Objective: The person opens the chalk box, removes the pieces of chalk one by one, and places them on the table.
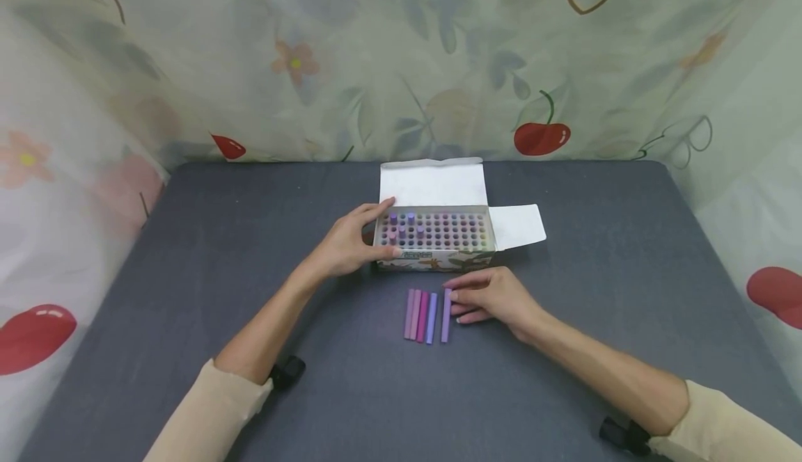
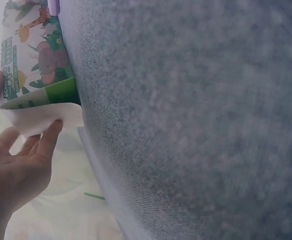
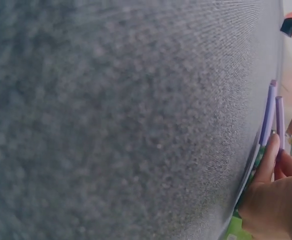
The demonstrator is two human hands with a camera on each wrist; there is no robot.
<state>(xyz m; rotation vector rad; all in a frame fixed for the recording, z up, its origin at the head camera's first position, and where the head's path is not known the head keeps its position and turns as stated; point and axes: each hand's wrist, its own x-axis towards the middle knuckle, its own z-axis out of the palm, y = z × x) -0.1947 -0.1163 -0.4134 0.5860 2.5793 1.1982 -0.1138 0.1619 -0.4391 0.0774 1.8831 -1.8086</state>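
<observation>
My left hand [image 1: 346, 245] grips the left end of an open cardboard box [image 1: 438, 261], thumb on its front and fingers toward the back corner. In the left wrist view, its fingertips touch a white side flap [image 2: 46, 118]. Several purple and pink sticks stand in the left holes of the box's grid. Between thumb and fingers, my right hand [image 1: 501, 300] pinches a light purple chalk stick [image 1: 446, 323] just in front of the box. Left of it lie a blue-violet stick [image 1: 431, 319], a magenta stick [image 1: 422, 317] and mauve sticks [image 1: 409, 314], side by side.
Behind the box its white lid [image 1: 432, 182] lies folded back, and another flap [image 1: 519, 225] sticks out to the right. Dark grey cloth covers the table [image 1: 250, 197]. A patterned curtain [image 1: 376, 65] hangs along the back and sides.
</observation>
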